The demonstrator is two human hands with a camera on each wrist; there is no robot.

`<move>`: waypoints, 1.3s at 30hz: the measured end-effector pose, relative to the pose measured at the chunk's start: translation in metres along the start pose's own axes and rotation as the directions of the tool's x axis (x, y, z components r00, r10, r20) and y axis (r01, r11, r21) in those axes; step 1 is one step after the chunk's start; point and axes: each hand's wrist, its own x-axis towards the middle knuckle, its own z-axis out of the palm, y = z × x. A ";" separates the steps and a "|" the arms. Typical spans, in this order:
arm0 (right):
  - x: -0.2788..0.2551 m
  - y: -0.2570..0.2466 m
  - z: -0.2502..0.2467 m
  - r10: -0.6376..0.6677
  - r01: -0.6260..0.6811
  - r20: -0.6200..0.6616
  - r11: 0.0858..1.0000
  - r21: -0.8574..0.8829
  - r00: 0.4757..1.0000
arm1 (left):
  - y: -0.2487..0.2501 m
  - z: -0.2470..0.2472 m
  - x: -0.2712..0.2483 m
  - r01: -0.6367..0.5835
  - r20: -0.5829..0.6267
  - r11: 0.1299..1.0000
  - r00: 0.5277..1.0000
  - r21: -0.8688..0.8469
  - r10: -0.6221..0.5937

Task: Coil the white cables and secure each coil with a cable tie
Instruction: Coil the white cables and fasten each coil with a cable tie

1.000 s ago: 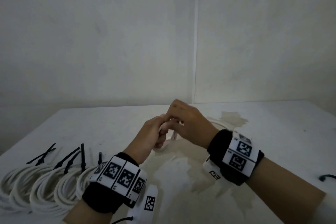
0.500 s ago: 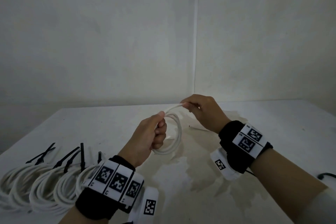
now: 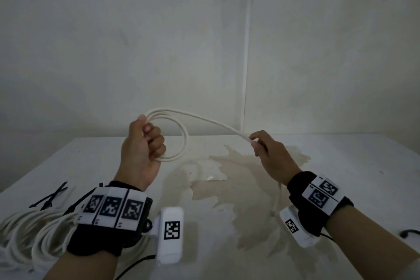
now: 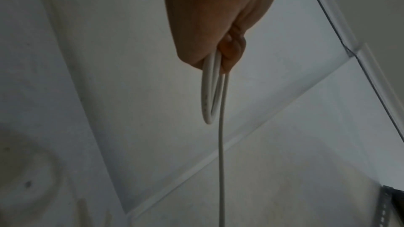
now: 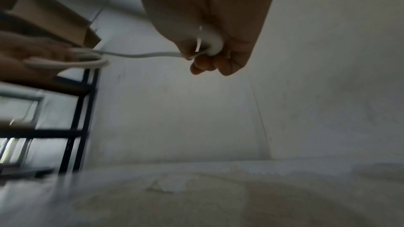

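Your right hand [image 5: 210, 28] pinches a thin white cable [image 5: 142, 55] that runs left to blurred loops gripped in your left hand [image 5: 26, 58].

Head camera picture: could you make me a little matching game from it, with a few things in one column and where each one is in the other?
Things:
1. left hand
2. right hand
3. black cable ties
4. brown stain

Places:
A. lying at the table's left edge, by the finished coils
B. spread over the middle of the table
C. gripping the cable loops
D. pinching the straight run of cable

Pairs: 1-C, 2-D, 3-A, 4-B
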 end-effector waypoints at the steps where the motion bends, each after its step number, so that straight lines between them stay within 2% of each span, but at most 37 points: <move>1: -0.001 -0.001 0.002 -0.016 0.019 0.036 0.998 -0.059 0.999 | 0.002 -0.002 0.002 -0.018 -0.006 1.000 1.000 0.009 0.018; 4: -0.006 -0.009 0.012 -0.106 0.160 0.214 0.954 -0.253 0.971 | 0.003 -0.003 0.007 -0.064 -0.009 0.995 0.998 0.072 0.065; 7: -0.019 -0.025 0.025 -0.270 0.383 0.314 0.837 -0.390 0.910 | 0.000 -0.002 0.009 -0.098 -0.014 0.984 0.995 0.151 0.101; 9: -0.030 -0.038 0.031 -0.387 0.481 0.292 0.770 -0.419 0.874 | -0.002 -0.001 0.009 -0.109 -0.019 0.972 0.993 0.208 0.115; 11: -0.036 -0.048 0.038 -0.521 0.576 0.252 0.686 -0.444 0.815 | -0.007 0.001 0.008 -0.112 -0.016 0.964 0.993 0.241 0.119; 13: -0.041 -0.060 0.042 -0.596 0.636 0.243 0.640 -0.432 0.765 | -0.012 0.004 0.006 -0.106 -0.017 0.957 0.993 0.271 0.115; 20: -0.042 -0.085 0.042 -0.738 0.728 0.182 0.535 -0.427 0.650 | -0.038 0.017 -0.007 -0.023 0.034 0.837 0.999 0.546 0.005; 23: -0.040 -0.088 0.043 -0.764 0.759 0.183 0.521 -0.390 0.619 | -0.050 0.023 -0.020 -0.039 0.132 0.775 0.990 0.631 -0.057; 24: -0.039 -0.089 0.041 -0.761 0.760 0.183 0.533 -0.371 0.623 | -0.053 0.023 -0.023 -0.057 0.169 0.748 0.983 0.661 -0.075; 26: -0.036 -0.090 0.034 -0.722 0.712 0.125 0.610 -0.348 0.680 | -0.056 0.021 -0.029 -0.070 0.216 0.714 0.970 0.696 -0.115; 28: -0.030 -0.089 0.024 -0.667 0.647 0.027 0.710 -0.278 0.744 | -0.056 0.019 -0.032 -0.070 0.259 0.725 0.954 0.685 -0.152; 30: -0.025 -0.084 0.017 -0.637 0.621 -0.015 0.757 -0.203 0.771 | -0.056 0.020 -0.036 -0.063 0.290 0.742 0.940 0.667 -0.181; 36: -0.015 -0.076 0.002 -0.641 0.620 -0.033 0.754 -0.217 0.767 | -0.051 0.036 -0.045 0.026 0.332 0.770 0.892 0.638 -0.305; 39: -0.014 -0.073 -0.002 -0.665 0.643 -0.045 0.736 -0.212 0.746 | -0.049 0.038 -0.043 0.084 0.322 0.778 0.878 0.622 -0.353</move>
